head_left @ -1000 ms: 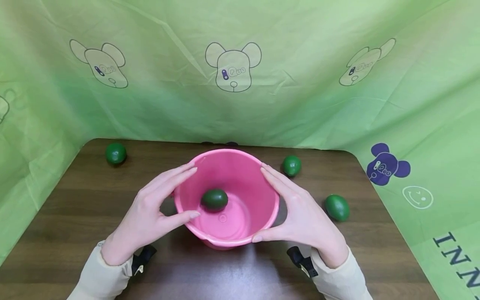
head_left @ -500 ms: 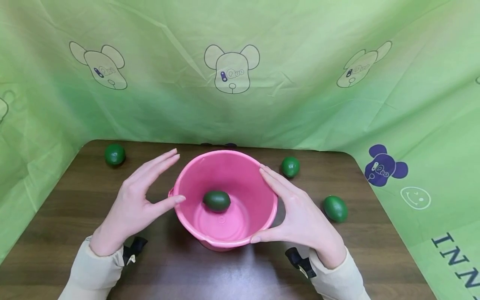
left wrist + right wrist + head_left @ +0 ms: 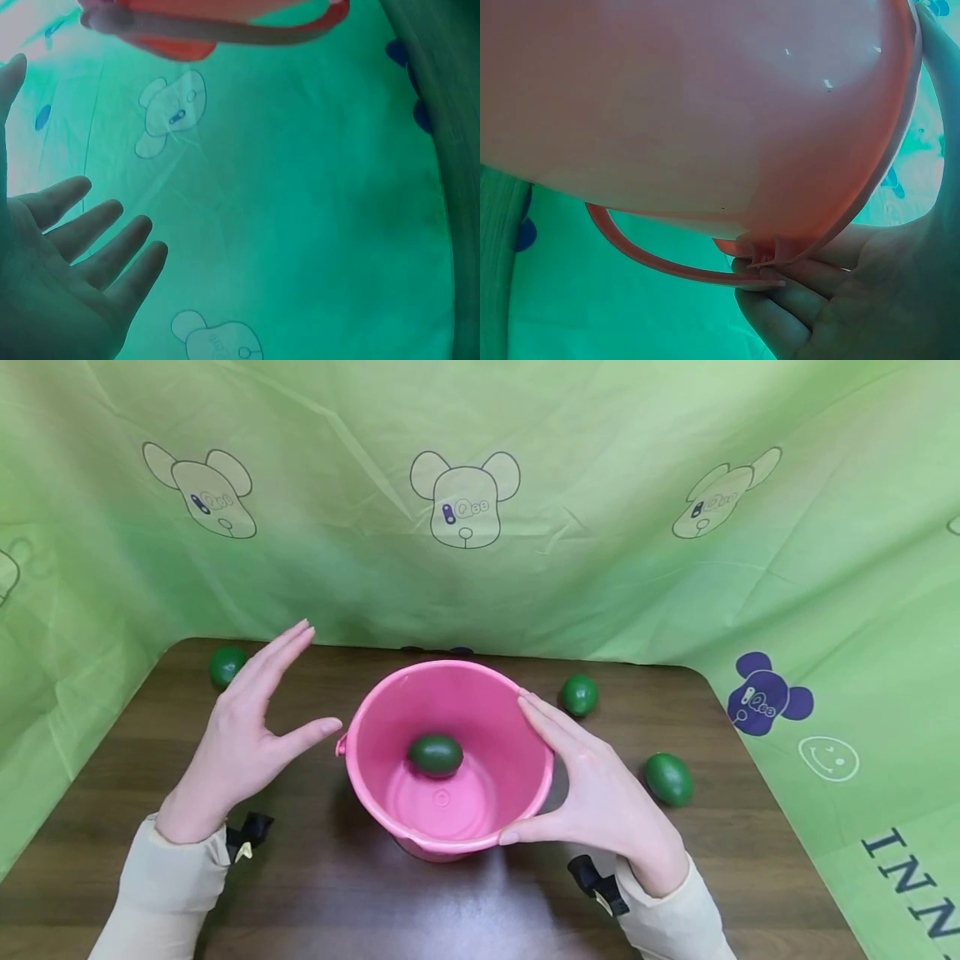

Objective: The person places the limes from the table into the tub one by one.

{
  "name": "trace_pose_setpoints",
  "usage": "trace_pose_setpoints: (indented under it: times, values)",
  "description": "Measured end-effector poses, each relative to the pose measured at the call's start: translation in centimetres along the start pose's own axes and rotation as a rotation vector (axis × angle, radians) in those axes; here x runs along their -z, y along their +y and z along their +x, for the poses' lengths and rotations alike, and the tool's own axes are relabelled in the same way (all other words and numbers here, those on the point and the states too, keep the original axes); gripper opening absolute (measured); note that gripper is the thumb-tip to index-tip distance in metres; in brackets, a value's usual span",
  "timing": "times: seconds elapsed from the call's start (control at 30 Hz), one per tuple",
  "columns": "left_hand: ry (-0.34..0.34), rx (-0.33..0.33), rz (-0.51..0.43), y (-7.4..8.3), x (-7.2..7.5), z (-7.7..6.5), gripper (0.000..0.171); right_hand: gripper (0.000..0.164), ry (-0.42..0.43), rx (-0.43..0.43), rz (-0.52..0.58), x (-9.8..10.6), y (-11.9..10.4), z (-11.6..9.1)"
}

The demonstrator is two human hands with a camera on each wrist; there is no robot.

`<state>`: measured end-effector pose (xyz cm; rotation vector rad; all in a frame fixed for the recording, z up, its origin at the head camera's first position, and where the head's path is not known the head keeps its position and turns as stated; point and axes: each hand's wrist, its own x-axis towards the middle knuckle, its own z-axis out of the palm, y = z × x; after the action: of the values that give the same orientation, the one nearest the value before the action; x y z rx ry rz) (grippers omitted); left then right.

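Note:
A pink bucket [image 3: 480, 706] stands on the table in the head view, mouth tilted toward me. Inside it lies a dark green, avocado-like fruit [image 3: 436, 756]. My right hand [image 3: 603, 785] holds the bucket's right rim, thumb at the near edge and fingers at the far side. In the right wrist view, fingers [image 3: 795, 296] curl by the handle's mount, beneath the bucket wall [image 3: 705, 112]. Left of the bucket, apart from it, my left hand [image 3: 240, 735] is in the air with fingers extended, holding nothing. The left wrist view shows its spread fingers [image 3: 97, 232].
Beyond the left hand sits a green fruit [image 3: 225, 667], partly covered by the fingers. Two more lie on the right: one fruit [image 3: 579, 695] near the back edge, another fruit [image 3: 668, 779] beside the right hand. A green printed curtain [image 3: 337, 585] surrounds the wooden table [image 3: 322, 893].
My left hand has let go of the bucket's rim and moved left and away toward the back-left fruit. The right hand stays on the rim, and the bucket has barely shifted.

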<state>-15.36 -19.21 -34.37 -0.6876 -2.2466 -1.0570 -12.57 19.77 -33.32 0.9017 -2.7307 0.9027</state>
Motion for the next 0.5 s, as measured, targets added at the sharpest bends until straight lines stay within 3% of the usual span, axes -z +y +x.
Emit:
trace_pose_setpoints:
  times: [0.5]
  values:
    - [-0.001, 0.149, 0.040, -2.9, 0.7, 1.1, 0.086, 0.129, -0.005, -0.011, 0.018, 0.0, -0.2, 0.1]
